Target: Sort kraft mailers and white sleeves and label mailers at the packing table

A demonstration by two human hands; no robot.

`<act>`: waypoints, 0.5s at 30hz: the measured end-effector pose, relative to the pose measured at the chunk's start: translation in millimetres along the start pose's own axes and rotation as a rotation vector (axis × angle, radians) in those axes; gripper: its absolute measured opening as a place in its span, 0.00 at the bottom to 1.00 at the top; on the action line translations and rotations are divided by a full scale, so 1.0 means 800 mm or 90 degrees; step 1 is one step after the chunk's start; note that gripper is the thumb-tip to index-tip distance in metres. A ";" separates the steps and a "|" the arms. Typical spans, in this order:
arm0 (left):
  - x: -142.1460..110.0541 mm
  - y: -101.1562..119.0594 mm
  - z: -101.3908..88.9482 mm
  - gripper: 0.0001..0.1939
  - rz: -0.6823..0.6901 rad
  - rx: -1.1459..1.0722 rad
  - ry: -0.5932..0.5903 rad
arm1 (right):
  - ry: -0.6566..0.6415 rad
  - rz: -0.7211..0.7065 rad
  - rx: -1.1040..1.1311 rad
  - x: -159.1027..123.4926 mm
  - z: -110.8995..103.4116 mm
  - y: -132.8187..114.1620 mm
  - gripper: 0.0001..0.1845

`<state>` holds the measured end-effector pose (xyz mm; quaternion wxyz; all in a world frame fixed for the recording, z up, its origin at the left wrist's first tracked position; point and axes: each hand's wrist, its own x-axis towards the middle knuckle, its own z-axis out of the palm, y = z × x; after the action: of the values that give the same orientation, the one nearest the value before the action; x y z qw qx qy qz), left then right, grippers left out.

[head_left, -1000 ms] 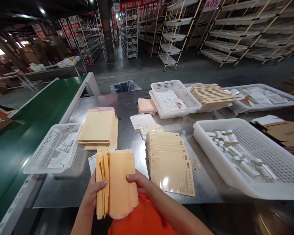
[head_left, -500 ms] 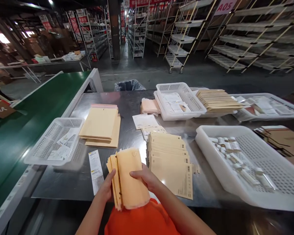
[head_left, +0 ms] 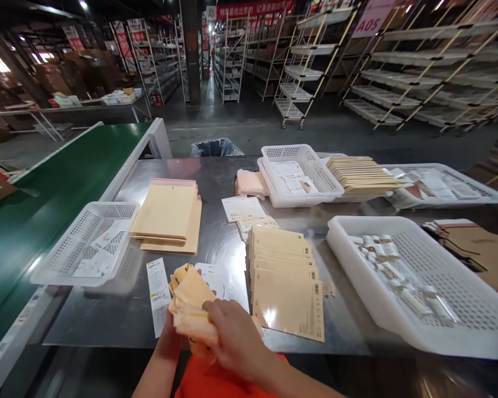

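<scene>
I hold a soft yellow-orange paper bundle (head_left: 192, 296), creased and folded over itself, low in front of my body. My left hand (head_left: 171, 335) grips it from the left and underneath, partly hidden by the paper. Across its right end, my right hand (head_left: 236, 331) is closed with the fingers pressing the fold. Left of the bundle lies a printed label strip (head_left: 157, 293). White sheets (head_left: 219, 279) lie just beyond it, and a fanned row of printed tan mailers (head_left: 288, 309) is to the right.
A stack of padded envelopes (head_left: 166, 210) stands at left beside a white basket (head_left: 45, 265) holding labels. At right is a large white basket (head_left: 473, 287) with small bottles. Farther back are another basket (head_left: 323, 177) and upright envelopes (head_left: 361, 174). A green conveyor (head_left: 120, 138) borders the table.
The bundle, earlier more flatly spread, is now folded over and crumpled. My right hand has swung left across it, and my left hand has moved slightly down and left.
</scene>
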<state>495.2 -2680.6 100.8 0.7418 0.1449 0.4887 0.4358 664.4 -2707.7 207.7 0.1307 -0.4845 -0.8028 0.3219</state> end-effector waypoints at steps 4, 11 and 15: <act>-0.006 0.003 -0.024 0.11 -0.124 -0.145 -0.042 | 0.103 0.179 0.483 -0.003 -0.023 0.046 0.21; -0.013 0.013 -0.007 0.22 -0.143 -0.256 -0.150 | -0.005 0.301 1.010 -0.017 -0.020 0.134 0.36; -0.012 0.015 -0.007 0.33 -0.188 -0.240 -0.334 | 0.006 0.337 1.049 -0.023 0.010 0.145 0.37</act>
<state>483.0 -2682.2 111.3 0.9109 0.0403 0.2081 0.3540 750.1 -2689.1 128.9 0.3645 -0.4078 -0.1739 0.8189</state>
